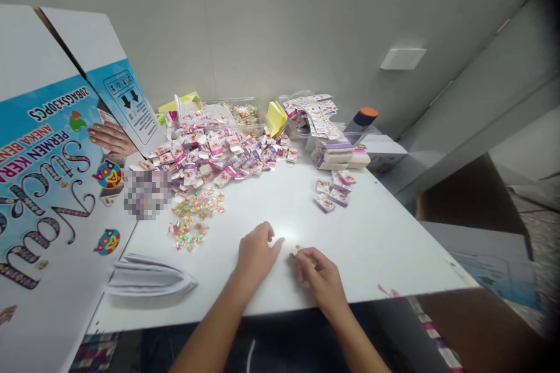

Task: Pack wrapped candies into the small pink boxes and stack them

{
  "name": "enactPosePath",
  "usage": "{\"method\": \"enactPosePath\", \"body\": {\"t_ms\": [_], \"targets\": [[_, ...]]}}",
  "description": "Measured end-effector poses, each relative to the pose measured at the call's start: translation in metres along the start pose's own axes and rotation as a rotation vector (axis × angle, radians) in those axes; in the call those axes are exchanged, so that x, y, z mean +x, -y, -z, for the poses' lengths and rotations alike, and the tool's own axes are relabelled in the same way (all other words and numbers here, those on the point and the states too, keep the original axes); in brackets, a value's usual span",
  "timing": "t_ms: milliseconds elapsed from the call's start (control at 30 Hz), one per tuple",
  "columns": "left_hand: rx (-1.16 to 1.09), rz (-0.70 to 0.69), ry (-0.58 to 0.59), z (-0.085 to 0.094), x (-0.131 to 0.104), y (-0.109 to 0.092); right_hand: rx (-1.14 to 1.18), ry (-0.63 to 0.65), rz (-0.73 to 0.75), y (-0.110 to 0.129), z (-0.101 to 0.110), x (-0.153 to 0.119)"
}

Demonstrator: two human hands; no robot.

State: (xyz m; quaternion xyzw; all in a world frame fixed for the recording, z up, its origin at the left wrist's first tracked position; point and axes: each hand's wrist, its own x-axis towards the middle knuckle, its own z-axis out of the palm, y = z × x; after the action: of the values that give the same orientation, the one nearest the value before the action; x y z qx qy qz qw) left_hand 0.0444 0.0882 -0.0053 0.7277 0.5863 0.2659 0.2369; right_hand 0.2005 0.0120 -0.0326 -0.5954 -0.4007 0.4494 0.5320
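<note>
My right hand (321, 278) is closed in a pinch over the white table (271, 204). A small yellowish piece (298, 248) shows at its fingertips, too small to make out. My left hand (258, 252) rests just to the left, fingers loosely bent and thumb held apart, with nothing visible in it. Small clear packets of colourful candy (192, 218) lie in a loose patch left of my hands. Behind them is a heap of small pink and white printed boxes (219, 154). Several similar boxes (335, 191) sit in a group to the right.
A large printed carton (48, 186) stands along the left edge, with folded white paper (149, 277) beside it. At the back are a clear tub of candy (247, 115), printed sheets (317, 113) and an orange-capped container (364, 118). A wall closes off the far side.
</note>
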Motion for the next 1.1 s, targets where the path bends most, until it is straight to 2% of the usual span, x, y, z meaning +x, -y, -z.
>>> {"method": "enactPosePath", "body": {"t_ms": [67, 133, 200, 300, 400, 533, 600, 667, 733, 867, 967, 1033, 1100], "targets": [[0.059, 0.086, -0.079, 0.007, 0.031, 0.005, 0.055, -0.121, -0.022, -0.004, 0.002, 0.001], [0.12, 0.198, -0.21, 0.016, 0.067, 0.011, 0.131, -0.225, -0.03, -0.007, 0.005, 0.003], [0.176, 0.295, -0.323, 0.025, 0.102, 0.016, 0.197, -0.254, -0.013, -0.009, 0.007, 0.005], [0.221, 0.363, -0.383, 0.036, 0.139, 0.022, 0.204, -0.234, 0.0, -0.011, 0.01, 0.008], [0.203, 0.39, -0.37, 0.044, 0.155, 0.026, 0.178, -0.249, 0.006, -0.011, 0.011, 0.009], [0.079, 0.389, -0.367, 0.056, 0.153, 0.023, 0.121, -0.284, 0.016, -0.008, 0.008, 0.008], [-0.034, 0.373, -0.367, 0.058, 0.141, 0.015, 0.086, -0.291, 0.024, -0.008, 0.007, 0.008], [-0.189, 0.349, -0.332, 0.053, 0.118, 0.003, 0.081, -0.298, 0.019, -0.01, 0.007, 0.008], [-0.387, 0.315, -0.238, 0.039, 0.082, -0.013, 0.1, -0.303, -0.013, -0.012, 0.009, 0.01], [-0.806, 0.279, -0.009, -0.002, -0.009, -0.037, 0.119, -0.29, -0.035, -0.016, 0.012, 0.009], [-1.002, 0.345, 0.121, -0.023, -0.064, -0.036, 0.032, -0.287, 0.029, -0.014, 0.008, -0.002], [-1.085, 0.446, 0.249, -0.023, -0.084, -0.027, -0.025, -0.283, 0.13, -0.008, 0.002, -0.014], [-1.04, 0.462, 0.449, -0.015, -0.093, -0.018, -0.058, -0.206, 0.296, 0.001, -0.004, -0.027]]}}
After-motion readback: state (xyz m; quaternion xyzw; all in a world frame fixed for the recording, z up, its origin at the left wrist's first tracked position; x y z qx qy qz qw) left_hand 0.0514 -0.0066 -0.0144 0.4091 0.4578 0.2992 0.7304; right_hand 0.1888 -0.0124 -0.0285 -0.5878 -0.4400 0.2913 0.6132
